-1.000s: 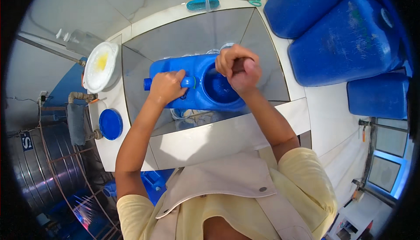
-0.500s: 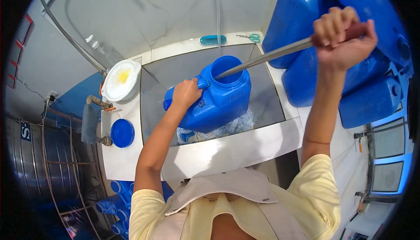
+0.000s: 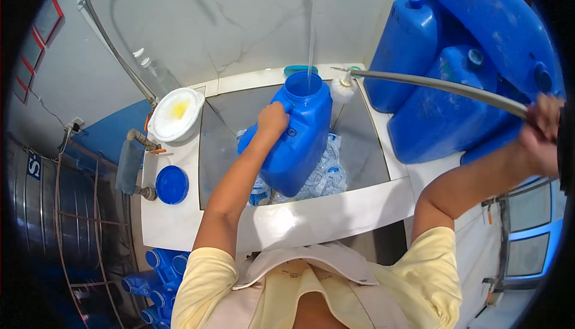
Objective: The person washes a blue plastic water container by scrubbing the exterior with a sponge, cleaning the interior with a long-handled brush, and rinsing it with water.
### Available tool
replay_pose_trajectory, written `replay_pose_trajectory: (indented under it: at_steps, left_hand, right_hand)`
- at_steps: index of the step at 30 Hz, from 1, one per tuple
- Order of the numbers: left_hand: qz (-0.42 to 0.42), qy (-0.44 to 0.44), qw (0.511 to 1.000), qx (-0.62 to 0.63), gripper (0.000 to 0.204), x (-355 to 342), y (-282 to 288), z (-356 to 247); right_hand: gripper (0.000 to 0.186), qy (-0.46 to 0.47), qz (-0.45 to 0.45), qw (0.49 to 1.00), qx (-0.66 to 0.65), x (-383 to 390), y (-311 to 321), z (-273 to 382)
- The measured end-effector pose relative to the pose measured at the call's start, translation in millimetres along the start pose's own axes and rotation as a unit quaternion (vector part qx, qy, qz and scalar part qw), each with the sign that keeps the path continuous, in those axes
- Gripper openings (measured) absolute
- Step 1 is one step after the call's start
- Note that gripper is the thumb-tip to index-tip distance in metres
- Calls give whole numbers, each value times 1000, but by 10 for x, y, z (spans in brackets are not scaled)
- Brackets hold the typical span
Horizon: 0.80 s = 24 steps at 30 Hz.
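Note:
My left hand (image 3: 273, 120) is closed round the handle of a blue plastic jerrycan (image 3: 305, 143), which leans in the sink with its wide, lidless mouth up. A thin stream of water (image 3: 312, 23) falls into that mouth. Far out to the right, my right hand (image 3: 542, 134) grips the end of a long-handled brush (image 3: 437, 83). The brush's white bristle head (image 3: 343, 89) is outside the jerrycan, just right of its mouth. Under the jerrycan lies a bundle of white and blue crumpled material (image 3: 328, 170), partly hidden.
A white tub (image 3: 196, 119) with white and yellow contents and a blue lid (image 3: 172, 184) are on the left ledge. A clear pump bottle (image 3: 157, 72) stands behind. Blue jerrycans (image 3: 443, 107) crowd the right side; more blue containers (image 3: 162, 278) sit below left. The sink's front rim (image 3: 311, 218) is nearest me.
The brush has come out of the jerrycan as my right hand swung outward to the right. The jerrycan has tipped more upright, its mouth now under the water stream.

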<state>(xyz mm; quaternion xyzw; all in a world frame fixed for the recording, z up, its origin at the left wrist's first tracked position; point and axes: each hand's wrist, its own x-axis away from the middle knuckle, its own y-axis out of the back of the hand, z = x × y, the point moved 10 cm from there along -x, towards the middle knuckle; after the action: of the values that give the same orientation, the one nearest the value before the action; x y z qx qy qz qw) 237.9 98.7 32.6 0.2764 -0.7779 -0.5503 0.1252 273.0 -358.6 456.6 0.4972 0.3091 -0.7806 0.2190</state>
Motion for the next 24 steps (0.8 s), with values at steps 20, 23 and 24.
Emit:
replay_pose_trajectory:
  at_steps: [20,23,24]
  left_hand:
    - [38,-1,999,12,52,-111,38,-128]
    - [44,-70,995,57,46,-312,16,-416]
    - [45,-86,993,73,44,-356,21,-381]
  right_hand:
    - [19,-579,318,717,225,2874,-1108,-4862]
    - [21,-687,243,678,92,2912,-1058,-4938]
    - [21,-707,212,674,38,2904,-1129,-4909]
